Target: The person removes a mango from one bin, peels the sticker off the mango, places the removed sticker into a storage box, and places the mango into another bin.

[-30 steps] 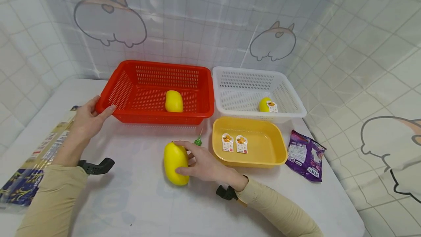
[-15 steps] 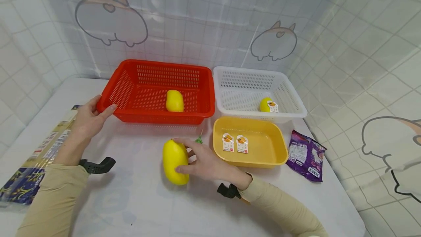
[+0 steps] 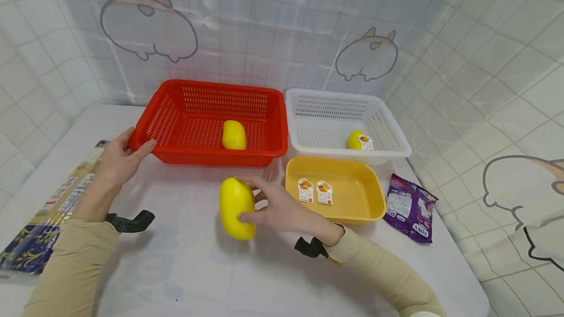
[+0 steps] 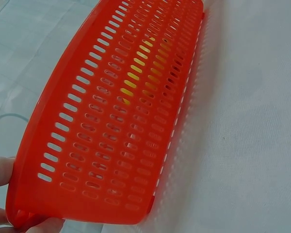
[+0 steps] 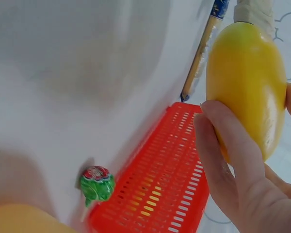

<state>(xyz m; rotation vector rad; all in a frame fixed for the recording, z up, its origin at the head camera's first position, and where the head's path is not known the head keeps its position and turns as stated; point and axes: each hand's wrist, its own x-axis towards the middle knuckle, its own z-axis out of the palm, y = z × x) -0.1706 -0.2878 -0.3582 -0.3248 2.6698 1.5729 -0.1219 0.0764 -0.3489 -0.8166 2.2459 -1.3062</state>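
Note:
My right hand [image 3: 279,209] grips a large yellow mango [image 3: 236,208] from its right side, thumb at the near end and fingers at the far end. The mango is tilted over the white table, with a shadow below it. At the red basket's left front corner, my left hand [image 3: 118,160] holds the rim, thumb in front. In the red basket [image 3: 211,157] lies another yellow mango [image 3: 234,136]; it shows through the slots in the left wrist view. A lollipop [image 5: 97,183] in a green and red wrapper lies near the basket, mostly hidden behind my right hand in the head view.
Right of the red basket stands a white basket [image 3: 348,153] holding a stickered yellow fruit [image 3: 355,140]. Before it sits a yellow basin [image 3: 374,204] with two mango stickers [image 3: 306,191] on its wall. A purple snack bag [image 3: 410,209] lies right, a long plastic-wrapped package [image 3: 61,204] left.
My right hand has raised the mango off the table and tipped it slightly, moving a little away from me. My left hand stays on the basket corner.

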